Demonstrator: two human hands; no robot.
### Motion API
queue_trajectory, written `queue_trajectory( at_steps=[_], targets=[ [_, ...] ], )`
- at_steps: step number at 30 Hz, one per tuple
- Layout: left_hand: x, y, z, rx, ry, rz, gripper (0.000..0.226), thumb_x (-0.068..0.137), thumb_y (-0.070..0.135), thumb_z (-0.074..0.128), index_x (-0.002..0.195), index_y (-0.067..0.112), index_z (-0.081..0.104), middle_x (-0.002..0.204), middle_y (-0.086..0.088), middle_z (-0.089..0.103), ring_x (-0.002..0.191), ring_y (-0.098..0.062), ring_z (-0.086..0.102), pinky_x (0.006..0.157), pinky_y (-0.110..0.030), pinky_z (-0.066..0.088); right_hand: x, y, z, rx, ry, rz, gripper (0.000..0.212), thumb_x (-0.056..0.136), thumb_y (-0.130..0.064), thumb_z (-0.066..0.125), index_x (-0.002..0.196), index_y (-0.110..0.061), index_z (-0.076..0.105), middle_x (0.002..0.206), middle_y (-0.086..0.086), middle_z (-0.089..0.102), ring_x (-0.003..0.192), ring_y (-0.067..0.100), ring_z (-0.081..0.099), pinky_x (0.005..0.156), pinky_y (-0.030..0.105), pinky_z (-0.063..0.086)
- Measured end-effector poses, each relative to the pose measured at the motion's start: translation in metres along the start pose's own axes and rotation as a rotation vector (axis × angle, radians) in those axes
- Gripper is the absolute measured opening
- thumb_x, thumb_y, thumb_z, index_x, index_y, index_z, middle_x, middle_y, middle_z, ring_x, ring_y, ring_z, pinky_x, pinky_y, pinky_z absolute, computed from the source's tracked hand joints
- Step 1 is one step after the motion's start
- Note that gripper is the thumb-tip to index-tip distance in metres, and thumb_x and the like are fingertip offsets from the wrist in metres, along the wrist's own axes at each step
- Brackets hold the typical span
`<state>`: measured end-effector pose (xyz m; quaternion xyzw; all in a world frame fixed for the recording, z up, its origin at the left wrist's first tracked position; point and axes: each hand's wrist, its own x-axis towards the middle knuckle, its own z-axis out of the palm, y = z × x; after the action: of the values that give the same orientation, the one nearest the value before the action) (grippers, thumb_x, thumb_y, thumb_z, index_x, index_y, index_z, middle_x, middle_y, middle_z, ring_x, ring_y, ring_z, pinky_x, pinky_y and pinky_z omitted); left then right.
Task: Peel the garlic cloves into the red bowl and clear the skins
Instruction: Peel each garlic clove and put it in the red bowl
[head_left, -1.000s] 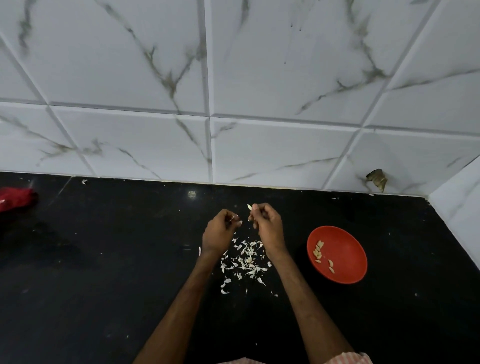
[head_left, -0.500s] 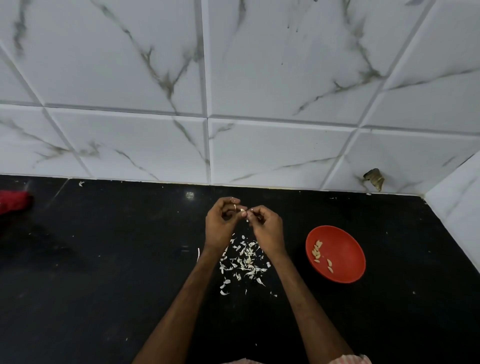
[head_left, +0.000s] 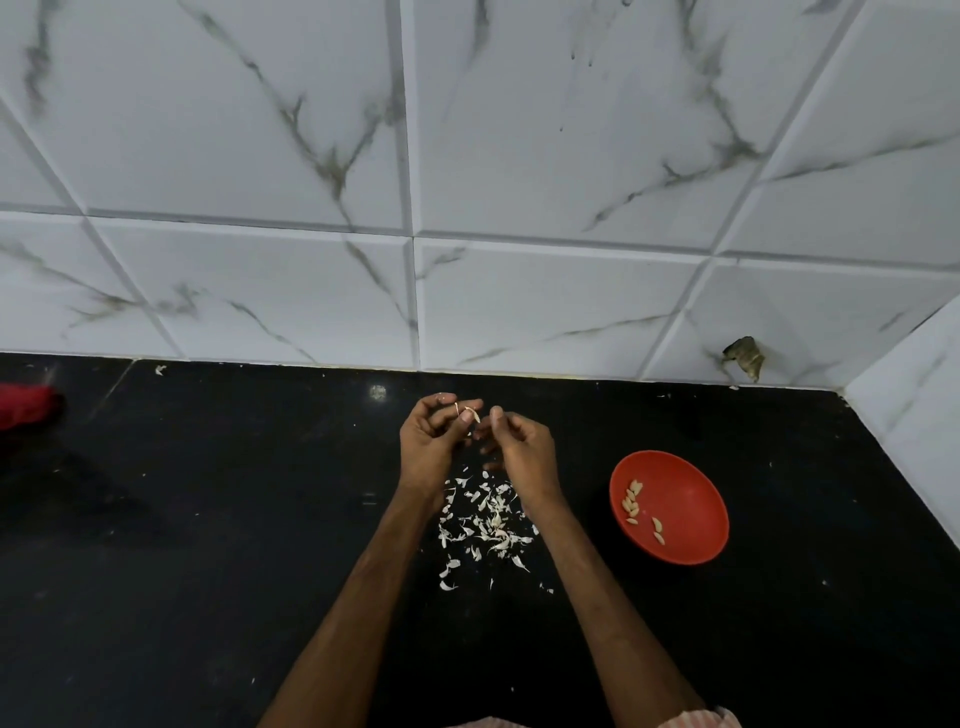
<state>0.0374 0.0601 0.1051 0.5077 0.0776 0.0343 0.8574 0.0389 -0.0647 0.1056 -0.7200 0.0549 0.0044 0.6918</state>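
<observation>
My left hand pinches a small pale garlic clove at its fingertips, held above the black counter. My right hand is just beside it, thumb up near the clove, fingers curled; whether it touches the clove I cannot tell. Below both hands lies a scatter of white garlic skins on the counter. The red bowl sits to the right of my right wrist and holds several peeled cloves.
The black counter meets a white marble-tiled wall at the back and a side wall at the right. A red object lies at the far left edge. A chipped hole marks the tile.
My hands came together and lifted slightly toward the wall; the right hand's fingers then parted a little from the clove in the left fingertips.
</observation>
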Motion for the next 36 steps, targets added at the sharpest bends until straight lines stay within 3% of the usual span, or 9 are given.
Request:
queue_trajectory(
  at_steps=[5,11,17,21,26,29,31,33,36],
  targets=[
    [0.000,0.000,0.003,0.002,-0.020,0.000,0.030,0.089,-0.009,0.063,0.113,0.006,0.051,0.101,-0.013,0.076,0.092,-0.022,0.073,0.079,-0.033,0.061,0.000,0.003,0.006,0.026,0.048,-0.050,0.008,0.096,-0.011,0.067,0.098,-0.004,0.070,0.084,0.016,0.073,0.070,0.016,0.069,0.058,0.031,0.059],
    [0.000,-0.004,0.001,0.093,0.017,0.036,0.040,0.090,-0.008,0.065,0.122,0.006,0.044,0.106,-0.017,0.075,0.105,-0.038,0.069,0.089,-0.050,0.056,-0.001,0.004,0.005,0.109,0.065,-0.054,0.005,0.093,-0.001,0.068,0.097,0.002,0.068,0.091,0.020,0.073,0.076,0.022,0.073,0.065,0.028,0.061],
    [-0.003,-0.009,0.012,-0.018,0.117,-0.043,0.027,0.094,-0.004,0.059,0.115,0.007,0.048,0.102,-0.013,0.076,0.068,-0.018,0.069,0.064,-0.036,0.057,-0.005,0.012,-0.008,0.128,0.043,-0.069,0.006,0.091,0.003,0.069,0.090,-0.003,0.069,0.088,0.016,0.074,0.082,0.025,0.076,0.073,0.035,0.063],
    [-0.002,-0.025,0.017,0.032,0.160,-0.069,0.022,0.094,0.001,0.062,0.111,0.011,0.051,0.100,-0.008,0.077,0.066,-0.012,0.063,0.057,-0.026,0.054,-0.010,0.022,-0.041,0.104,0.110,-0.069,0.012,0.089,0.005,0.070,0.089,-0.007,0.069,0.088,0.011,0.073,0.080,0.019,0.073,0.072,0.033,0.062],
    [-0.018,-0.069,0.037,0.178,0.088,-0.199,0.007,0.099,0.009,0.058,0.106,0.007,0.061,0.092,-0.004,0.077,0.062,-0.011,0.059,0.050,-0.024,0.050,-0.015,0.060,-0.123,0.047,0.347,0.031,0.019,0.087,0.011,0.070,0.088,-0.007,0.066,0.088,0.014,0.070,0.081,0.024,0.069,0.066,0.026,0.061],
    [-0.025,-0.098,0.045,0.313,0.088,-0.289,0.021,0.104,0.021,0.052,0.094,0.006,0.064,0.087,-0.007,0.076,0.052,-0.010,0.055,0.043,-0.021,0.042,-0.025,0.085,-0.166,-0.107,0.486,0.145,0.020,0.085,0.007,0.072,0.088,-0.012,0.066,0.095,0.015,0.073,0.086,0.027,0.071,0.075,0.032,0.060],
    [-0.026,-0.113,0.042,0.386,0.092,-0.284,0.023,0.104,0.019,0.052,0.089,0.005,0.063,0.081,-0.007,0.074,0.047,-0.012,0.051,0.039,-0.020,0.038,-0.028,0.093,-0.183,-0.256,0.497,0.178,0.016,0.086,0.002,0.074,0.093,-0.011,0.067,0.100,0.007,0.072,0.092,0.019,0.067,0.078,0.022,0.052],
    [-0.026,-0.125,0.032,0.471,0.112,-0.256,0.016,0.100,0.015,0.058,0.089,0.005,0.064,0.081,-0.006,0.074,0.054,-0.016,0.055,0.042,-0.022,0.042,-0.028,0.098,-0.194,-0.375,0.461,0.186,0.014,0.087,-0.001,0.073,0.099,-0.008,0.069,0.102,0.005,0.071,0.096,0.017,0.065,0.074,0.014,0.044],
    [-0.025,-0.129,0.008,0.693,0.178,-0.180,0.007,0.089,0.008,0.072,0.087,0.014,0.068,0.092,-0.004,0.074,0.078,-0.018,0.068,0.071,-0.035,0.058,-0.025,0.102,-0.193,-0.531,0.343,0.185,0.019,0.091,-0.001,0.067,0.108,-0.010,0.070,0.110,0.003,0.070,0.104,0.019,0.065,0.086,0.025,0.047]
  ],
)
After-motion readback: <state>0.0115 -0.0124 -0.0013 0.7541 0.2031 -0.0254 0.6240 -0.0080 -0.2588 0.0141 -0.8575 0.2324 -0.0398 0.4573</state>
